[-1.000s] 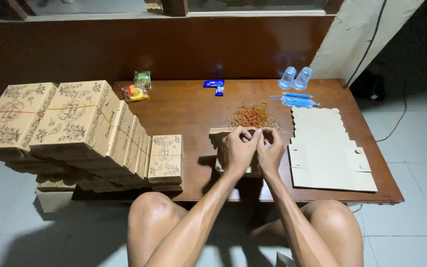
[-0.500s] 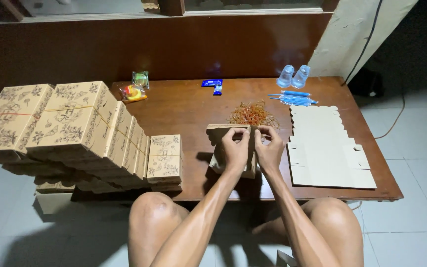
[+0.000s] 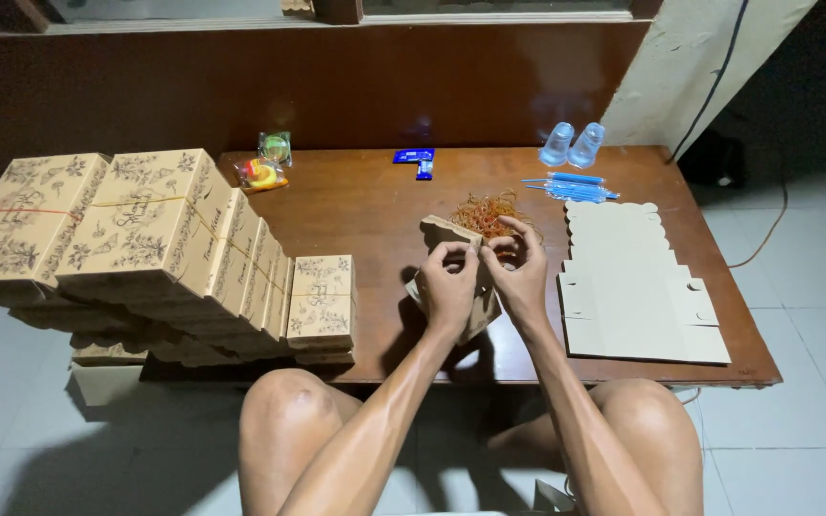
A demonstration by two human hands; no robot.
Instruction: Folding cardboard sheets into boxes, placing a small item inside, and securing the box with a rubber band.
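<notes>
Head view: both hands, left hand and right hand, pinch a tan printed cardboard box, tilted, half-folded, above the counter, rubber bands at twelve o'clock, flat blanks at three.

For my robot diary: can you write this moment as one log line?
left hand and right hand: gripping kraft box | rubber bands: behind | flat blanks: right

Printed cardboard boxes are stacked at the left of a brown wooden desk. Flat box blanks are piled at the right, with blue pens and two clear cups placed behind them.
</notes>
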